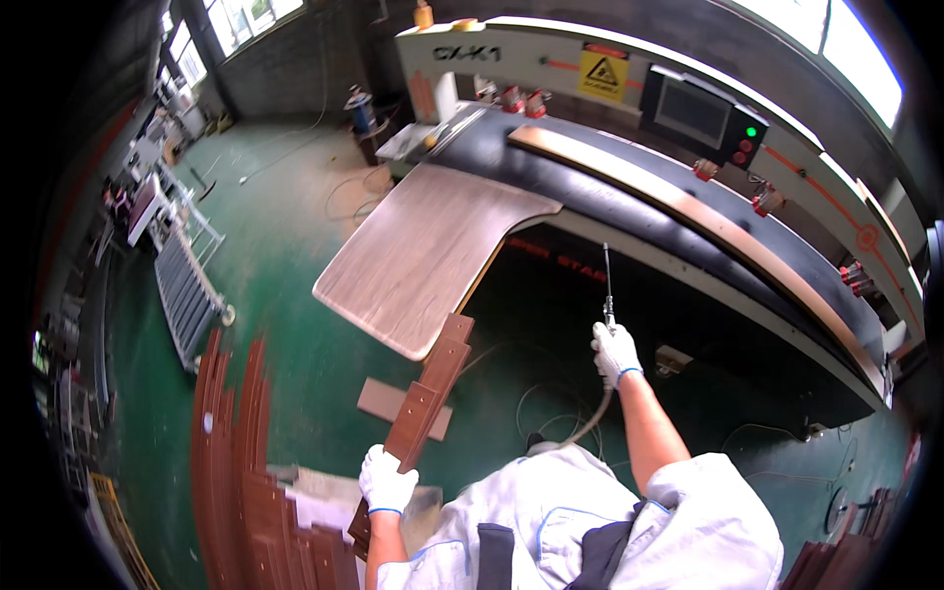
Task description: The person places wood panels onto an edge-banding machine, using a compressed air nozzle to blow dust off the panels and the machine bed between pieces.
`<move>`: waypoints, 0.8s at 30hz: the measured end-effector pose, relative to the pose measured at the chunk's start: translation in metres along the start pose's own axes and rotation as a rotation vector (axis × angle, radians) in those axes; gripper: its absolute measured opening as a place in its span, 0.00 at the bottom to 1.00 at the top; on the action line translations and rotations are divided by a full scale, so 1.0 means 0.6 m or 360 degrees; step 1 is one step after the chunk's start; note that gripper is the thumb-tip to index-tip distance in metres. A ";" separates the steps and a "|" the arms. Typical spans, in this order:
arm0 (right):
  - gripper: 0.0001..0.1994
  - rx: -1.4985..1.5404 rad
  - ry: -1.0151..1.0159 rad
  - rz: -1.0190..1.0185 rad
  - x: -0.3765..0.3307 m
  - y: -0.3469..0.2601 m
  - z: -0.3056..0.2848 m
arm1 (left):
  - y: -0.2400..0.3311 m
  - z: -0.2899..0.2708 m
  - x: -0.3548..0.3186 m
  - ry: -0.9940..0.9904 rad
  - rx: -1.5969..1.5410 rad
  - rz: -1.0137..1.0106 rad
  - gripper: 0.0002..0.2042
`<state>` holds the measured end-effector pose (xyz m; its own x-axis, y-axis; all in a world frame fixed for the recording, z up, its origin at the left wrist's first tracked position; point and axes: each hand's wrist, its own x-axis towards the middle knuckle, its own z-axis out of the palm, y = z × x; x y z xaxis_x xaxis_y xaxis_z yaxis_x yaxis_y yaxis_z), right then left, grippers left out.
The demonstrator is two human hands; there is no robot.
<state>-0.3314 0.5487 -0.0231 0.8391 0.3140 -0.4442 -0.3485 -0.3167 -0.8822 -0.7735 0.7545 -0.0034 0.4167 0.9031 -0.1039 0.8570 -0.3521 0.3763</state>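
My left hand (386, 481), in a white glove, is closed around a reddish-brown wooden plank (418, 401) with small holes along it. The plank slants away from me, and its far end reaches the near corner of a wood-grain panel (423, 251). Whether it is one piece or several stacked strips is hard to tell. My right hand (616, 350), also gloved, grips an air blow gun (610, 317). Its long thin nozzle points up and away, and a hose (593, 421) runs down from its grip toward my body. The nozzle is apart from the plank.
A long machine (688, 84) with a black bed (580, 175) and a control screen (691, 113) stands ahead. A long narrow board (688, 208) lies on the bed. Stacked brown planks (251, 482) are at my lower left. Cables and a flat brown board (379, 398) lie on the green floor.
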 end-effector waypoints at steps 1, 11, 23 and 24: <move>0.18 -0.0523 0.0099 -0.0166 0.043 -0.014 -0.052 | 0.028 0.009 0.043 -0.0011 0.0047 0.0006 0.30; 0.23 0.0195 0.0714 0.0407 0.271 -0.043 -0.284 | 0.204 0.167 0.472 -0.0075 0.0496 0.0260 0.28; 0.17 -0.1258 0.0125 0.0305 0.546 -0.347 -0.217 | 0.441 0.274 0.870 -0.0078 0.0258 0.0135 0.38; 0.15 -0.1632 0.0065 0.0138 0.585 -0.355 -0.206 | 0.475 0.275 0.896 -0.0136 0.0300 0.0111 0.39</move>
<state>0.0886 0.6157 0.0280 0.8484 0.2290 -0.4772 0.0994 -0.9545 -0.2812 -0.2552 1.0990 -0.1036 0.4941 0.8537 -0.1644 0.8634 -0.4598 0.2075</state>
